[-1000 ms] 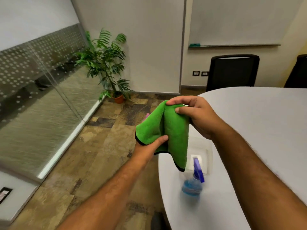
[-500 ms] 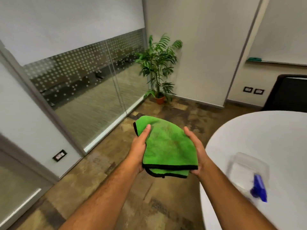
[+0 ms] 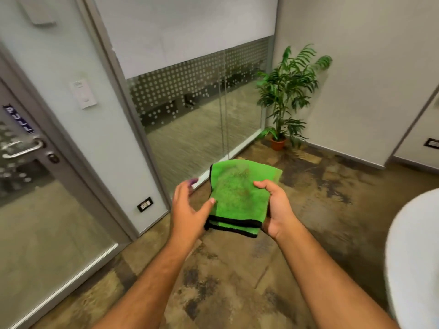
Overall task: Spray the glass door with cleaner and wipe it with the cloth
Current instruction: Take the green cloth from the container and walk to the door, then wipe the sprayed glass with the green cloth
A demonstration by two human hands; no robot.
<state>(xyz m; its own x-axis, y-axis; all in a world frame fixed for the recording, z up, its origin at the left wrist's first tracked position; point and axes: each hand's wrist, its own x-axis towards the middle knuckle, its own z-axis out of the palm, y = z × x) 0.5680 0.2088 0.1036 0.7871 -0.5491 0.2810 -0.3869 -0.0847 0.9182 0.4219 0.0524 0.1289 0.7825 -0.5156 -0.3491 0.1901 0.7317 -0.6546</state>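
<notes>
A folded green cloth point(image 3: 237, 198) with black edging is held at waist height over the floor. My right hand point(image 3: 276, 207) grips its right side, thumb on top. My left hand point(image 3: 188, 210) is beside the cloth's left edge with fingers spread; only the thumb tip touches the cloth. The glass door point(image 3: 31, 222) stands at the left, with a metal lever handle point(image 3: 23, 148) and a blue PULL sticker point(image 3: 19, 118). The spray bottle is out of view.
A frosted, dotted glass partition point(image 3: 202, 110) runs from the door frame to the corner, where a potted plant point(image 3: 285, 96) stands. The rim of a white round table point(image 3: 411, 257) is at the right. Patterned carpet floor point(image 3: 225, 281) lies below my arms.
The view has swung left, away from the table, bringing the door into sight and losing the spray bottle. My left hand has let go of the cloth's left edge and spread its fingers.
</notes>
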